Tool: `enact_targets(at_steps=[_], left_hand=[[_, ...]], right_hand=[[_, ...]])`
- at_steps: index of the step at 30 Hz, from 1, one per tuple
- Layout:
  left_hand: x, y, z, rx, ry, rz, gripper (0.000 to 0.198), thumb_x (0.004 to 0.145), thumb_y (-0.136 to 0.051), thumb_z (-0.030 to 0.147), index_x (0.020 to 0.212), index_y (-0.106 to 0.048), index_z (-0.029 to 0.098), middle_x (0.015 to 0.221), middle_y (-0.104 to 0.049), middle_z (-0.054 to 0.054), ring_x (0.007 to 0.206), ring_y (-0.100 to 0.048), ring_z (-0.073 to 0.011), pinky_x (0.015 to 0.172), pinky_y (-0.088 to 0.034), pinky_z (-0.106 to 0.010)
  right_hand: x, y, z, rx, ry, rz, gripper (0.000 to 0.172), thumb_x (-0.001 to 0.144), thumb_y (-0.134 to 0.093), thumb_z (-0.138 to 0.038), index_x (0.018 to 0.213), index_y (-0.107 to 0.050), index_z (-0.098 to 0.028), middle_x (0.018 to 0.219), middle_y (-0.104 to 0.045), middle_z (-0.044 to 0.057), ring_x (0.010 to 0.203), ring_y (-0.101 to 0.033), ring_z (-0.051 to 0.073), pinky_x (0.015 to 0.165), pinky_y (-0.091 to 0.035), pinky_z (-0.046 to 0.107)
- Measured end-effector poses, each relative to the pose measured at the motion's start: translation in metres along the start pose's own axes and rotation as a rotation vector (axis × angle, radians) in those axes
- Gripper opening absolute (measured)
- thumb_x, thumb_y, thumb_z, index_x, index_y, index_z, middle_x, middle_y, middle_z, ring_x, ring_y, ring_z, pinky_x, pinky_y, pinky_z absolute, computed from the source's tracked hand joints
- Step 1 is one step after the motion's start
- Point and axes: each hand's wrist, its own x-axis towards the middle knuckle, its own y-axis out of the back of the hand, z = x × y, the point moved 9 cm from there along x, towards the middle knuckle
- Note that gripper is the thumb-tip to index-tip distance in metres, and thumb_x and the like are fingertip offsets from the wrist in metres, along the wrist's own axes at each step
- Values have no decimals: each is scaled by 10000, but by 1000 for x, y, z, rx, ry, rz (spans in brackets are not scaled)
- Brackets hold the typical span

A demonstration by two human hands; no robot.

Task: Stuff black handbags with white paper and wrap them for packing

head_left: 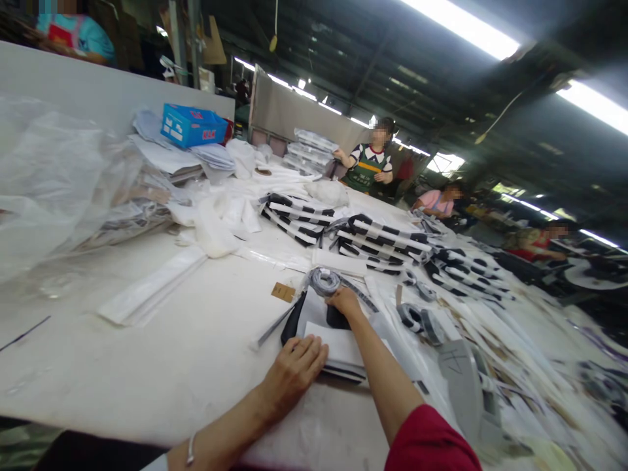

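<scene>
Containers: blue box (pixel 191 126), far L, sits on a paper pile (pixel 169 157); contents hidden. Clear plastic bags (pixel 53 183), L side, are heaped loosely; contents can't be made out. Wrapped packs (pixel 308 154) are stacked at the far side, w/ a co-worker (pixel 367 163) adj. and one hand at the stack. Workpiece: folded garment (pixel 314 307), gray/black, lies flat on the tabletop (pixel 147 366) directly under the hands, w/ white sheet (pixel 336 345) on its near part. L hand (pixel 297 366) is laid flat on the near L corner, fingers extended, not gripping. R hand (pixel 346 302) has fingers curled at the dark far R portion; can't tell if it's pinching fabric. Coiled gray tape (pixel 324 282) is just beyond the R fingertips; brown tag (pixel 283 292) lies far L of the garment. Clearance: widest gap is L of the L hand, btwn white strip (pixel 152 288) and the near tabletop edge. R side is tight, w/ gray part (pixel 461 376) and loose strips; checked garments (pixel 383 239) bound the far side.
</scene>
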Motion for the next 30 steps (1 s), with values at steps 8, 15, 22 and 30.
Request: enact_targets(at_steps=[8,15,22,30], left_hand=[[2,2,-3,-23,-28,3,322,976,-378,128,1240,-563,141,1181,-655,-113,1099,-604,-208,860,-449,-358],[7,11,-3,-39,-20,31,314,983,-363,124,1214,-575,144,1145,-674,-102,1071,-613,-203,842,-459,-348],[5,9,-3,-52,-12,58,319,984,-362,123,1214,-583,141,1145,-674,-97,1084,-603,-205,859,-458,-357],[2,12,-2,-24,-2,93,304,984,-398,134,1216,-594,153,1153,-675,-90,1121,-594,-200,979,-452,-401]], right_hand=[[-46,30,-23,288,92,88,172,747,-614,-378,746,-599,-206,688,-654,-16,662,-600,161,659,-459,270],[-59,35,-23,414,121,22,407,585,-729,-302,965,-667,-172,876,-723,35,695,-651,178,667,-504,296],[-60,51,-27,317,177,36,151,698,-604,-336,694,-677,-203,669,-681,-3,696,-626,198,715,-455,308],[-29,74,-34,358,129,255,141,781,-489,-354,767,-546,-226,692,-663,27,727,-627,216,727,-472,329]])
